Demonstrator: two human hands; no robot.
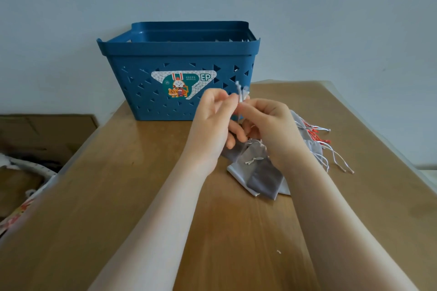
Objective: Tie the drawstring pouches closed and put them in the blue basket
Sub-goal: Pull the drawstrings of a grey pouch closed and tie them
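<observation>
A blue basket [179,54] with triangle cut-outs and a rabbit sticker stands at the back of the wooden table [118,196]. In front of it my left hand [212,123] and my right hand [272,130] are raised close together. Both pinch the white drawstring [240,92] of a grey pouch, whose ends stick up between the fingertips. The pouch body is mostly hidden behind my hands. A grey pouch with a small bow [255,168] lies on the table under my right wrist, on top of other grey pouches.
More grey pouches with white and red strings [314,139] lie spread to the right of my right hand. A cardboard box [42,134] and patterned cloth [21,208] sit beside the table on the left. A pale wall stands behind the basket.
</observation>
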